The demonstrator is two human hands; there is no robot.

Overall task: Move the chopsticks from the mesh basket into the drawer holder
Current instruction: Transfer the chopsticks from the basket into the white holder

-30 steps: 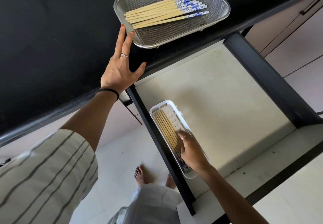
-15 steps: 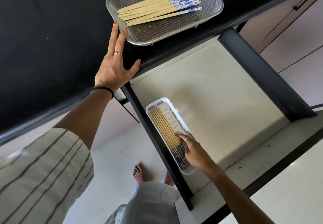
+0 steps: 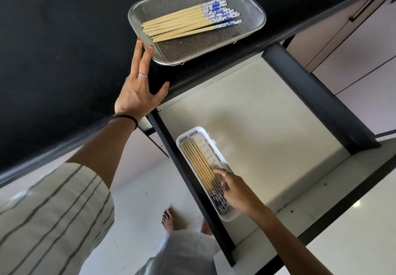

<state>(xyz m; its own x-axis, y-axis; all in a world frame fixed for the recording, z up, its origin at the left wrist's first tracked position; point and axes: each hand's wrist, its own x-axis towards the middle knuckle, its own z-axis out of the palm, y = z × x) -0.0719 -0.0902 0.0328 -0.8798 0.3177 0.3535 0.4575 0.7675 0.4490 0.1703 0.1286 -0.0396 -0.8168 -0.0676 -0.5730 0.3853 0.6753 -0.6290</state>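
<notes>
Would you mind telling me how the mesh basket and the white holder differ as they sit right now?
The mesh basket is broad, of metal mesh, and sits on the black counter; the white holder is narrow, of plastic, and sits in the open drawer. The left hand rests flat by the basket's corner; the right hand touches the chopsticks in the holder. Both hold chopsticks lying side by side.

Both hands [image 3: 137,91] [image 3: 235,191] outstretched, fingers extended
</notes>
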